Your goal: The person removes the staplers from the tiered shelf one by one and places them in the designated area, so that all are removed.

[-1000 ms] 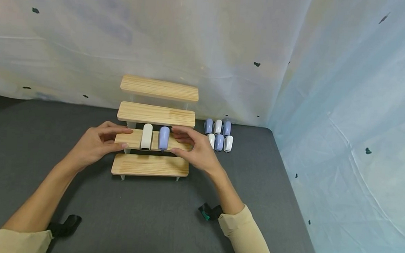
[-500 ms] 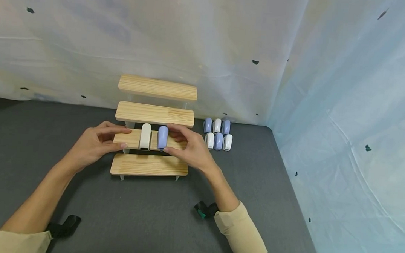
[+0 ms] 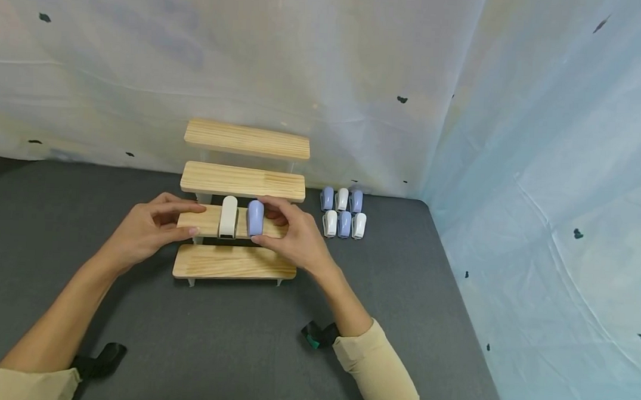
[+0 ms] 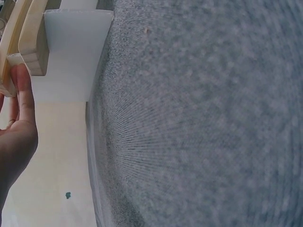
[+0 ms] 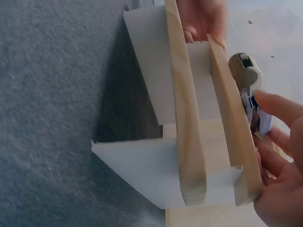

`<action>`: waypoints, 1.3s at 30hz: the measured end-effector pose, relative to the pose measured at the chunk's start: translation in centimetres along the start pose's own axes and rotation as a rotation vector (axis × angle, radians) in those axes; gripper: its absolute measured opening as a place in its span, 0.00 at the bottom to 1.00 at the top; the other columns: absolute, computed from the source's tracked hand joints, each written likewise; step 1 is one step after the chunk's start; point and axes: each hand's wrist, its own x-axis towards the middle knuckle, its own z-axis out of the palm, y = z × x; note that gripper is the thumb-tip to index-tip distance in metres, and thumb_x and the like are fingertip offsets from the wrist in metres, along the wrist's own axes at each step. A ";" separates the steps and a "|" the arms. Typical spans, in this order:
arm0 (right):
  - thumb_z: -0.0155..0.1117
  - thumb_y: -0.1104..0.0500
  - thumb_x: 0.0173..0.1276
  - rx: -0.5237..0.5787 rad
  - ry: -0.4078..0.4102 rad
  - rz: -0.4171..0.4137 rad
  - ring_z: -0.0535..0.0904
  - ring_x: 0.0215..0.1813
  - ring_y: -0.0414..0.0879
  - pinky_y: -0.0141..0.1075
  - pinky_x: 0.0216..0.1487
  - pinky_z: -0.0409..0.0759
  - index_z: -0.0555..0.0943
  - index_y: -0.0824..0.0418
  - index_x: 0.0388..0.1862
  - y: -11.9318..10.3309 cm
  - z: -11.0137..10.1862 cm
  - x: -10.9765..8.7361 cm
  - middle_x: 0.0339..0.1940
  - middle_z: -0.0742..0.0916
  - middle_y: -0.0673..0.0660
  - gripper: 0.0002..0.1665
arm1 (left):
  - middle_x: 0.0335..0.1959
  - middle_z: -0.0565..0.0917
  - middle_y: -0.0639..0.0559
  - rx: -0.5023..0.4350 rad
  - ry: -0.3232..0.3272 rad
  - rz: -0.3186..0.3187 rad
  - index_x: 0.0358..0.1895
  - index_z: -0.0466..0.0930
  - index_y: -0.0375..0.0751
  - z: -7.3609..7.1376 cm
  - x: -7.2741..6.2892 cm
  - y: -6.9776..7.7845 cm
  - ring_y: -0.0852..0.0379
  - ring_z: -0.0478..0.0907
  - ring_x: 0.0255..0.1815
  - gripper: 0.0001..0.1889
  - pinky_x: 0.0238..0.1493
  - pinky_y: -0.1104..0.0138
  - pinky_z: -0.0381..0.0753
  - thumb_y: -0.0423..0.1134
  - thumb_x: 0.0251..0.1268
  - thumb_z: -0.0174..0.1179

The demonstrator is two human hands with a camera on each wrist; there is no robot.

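A wooden tiered stand (image 3: pixel 234 262) has several steps. On its second step from the front sit a white stapler (image 3: pixel 228 215) and, to its right with a small gap, a lavender-blue stapler (image 3: pixel 255 217). My left hand (image 3: pixel 142 234) pinches the left end of that step between thumb and fingers; the left wrist view shows its fingers (image 4: pixel 24 101) against the board end. My right hand (image 3: pixel 303 238) holds the blue stapler by front and back. In the right wrist view the thumb (image 5: pixel 277 105) presses its front end and the index finger lies behind.
To the right of the stand, two rows of small white and blue staplers (image 3: pixel 344 224) rest on the dark grey table (image 3: pixel 228 351). A pale cloth backdrop (image 3: pixel 359 58) hangs behind and along the right side. White supports (image 5: pixel 137 165) hold up the boards.
My right hand has moved left along the step, from beside the blue stapler to a hold on it. The left hand stays on the step's end. The view has shifted slightly.
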 end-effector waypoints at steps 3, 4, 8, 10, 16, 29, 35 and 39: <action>0.82 0.57 0.54 -0.022 0.025 -0.012 0.81 0.52 0.41 0.30 0.52 0.77 0.75 0.56 0.67 0.0 0.2 0.0 0.53 0.85 0.54 0.41 | 0.45 0.72 0.51 0.001 0.006 0.011 0.62 0.81 0.47 -0.1 0.0 0.2 0.55 0.61 0.37 0.22 0.34 0.66 0.63 0.39 0.64 0.69; 0.82 0.57 0.54 -0.024 0.031 -0.013 0.81 0.52 0.42 0.30 0.52 0.77 0.75 0.55 0.67 0.0 0.3 0.0 0.53 0.86 0.55 0.41 | 0.45 0.72 0.51 0.005 0.004 0.020 0.62 0.81 0.46 -0.1 0.0 0.2 0.54 0.61 0.37 0.22 0.33 0.66 0.63 0.39 0.65 0.69; 0.81 0.57 0.55 -0.036 0.048 -0.011 0.81 0.52 0.41 0.29 0.52 0.77 0.75 0.55 0.67 0.0 0.4 -0.2 0.52 0.86 0.54 0.40 | 0.45 0.72 0.51 -0.008 -0.005 0.021 0.62 0.81 0.46 -0.1 -0.1 0.4 0.55 0.61 0.36 0.22 0.33 0.66 0.63 0.39 0.65 0.68; 0.81 0.57 0.55 -0.037 0.050 -0.011 0.81 0.52 0.41 0.29 0.52 0.77 0.75 0.55 0.67 0.0 0.5 -0.2 0.53 0.86 0.53 0.40 | 0.45 0.72 0.51 -0.011 -0.005 0.019 0.62 0.81 0.47 0.0 -0.2 0.3 0.55 0.61 0.36 0.22 0.33 0.65 0.63 0.39 0.65 0.68; 0.81 0.57 0.55 -0.021 0.034 -0.020 0.81 0.53 0.41 0.30 0.52 0.77 0.75 0.55 0.67 0.2 0.4 -0.5 0.53 0.85 0.53 0.40 | 0.43 0.71 0.51 -0.014 0.003 0.016 0.61 0.82 0.49 0.2 -0.3 -0.2 0.55 0.61 0.34 0.22 0.32 0.65 0.63 0.38 0.64 0.69; 0.81 0.60 0.54 0.008 -0.007 -0.020 0.82 0.51 0.42 0.29 0.53 0.77 0.76 0.57 0.65 0.1 -0.7 -1.0 0.51 0.85 0.53 0.38 | 0.44 0.72 0.52 -0.011 -0.009 0.011 0.61 0.82 0.49 0.1 -0.2 0.0 0.54 0.61 0.36 0.21 0.34 0.65 0.63 0.39 0.64 0.69; 0.80 0.60 0.56 0.023 -0.010 -0.015 0.82 0.51 0.43 0.34 0.53 0.78 0.75 0.58 0.66 0.4 -1.5 -1.6 0.53 0.85 0.53 0.38 | 0.44 0.72 0.52 -0.009 -0.002 0.015 0.61 0.82 0.49 0.1 -0.2 0.0 0.54 0.60 0.36 0.21 0.34 0.65 0.63 0.39 0.64 0.69; 0.79 0.60 0.57 0.029 0.003 -0.018 0.81 0.51 0.44 0.39 0.53 0.79 0.74 0.58 0.67 0.8 -2.2 -2.1 0.55 0.84 0.53 0.39 | 0.44 0.72 0.52 -0.015 0.000 0.014 0.61 0.82 0.49 0.1 -0.1 0.1 0.54 0.60 0.36 0.21 0.34 0.66 0.63 0.39 0.64 0.69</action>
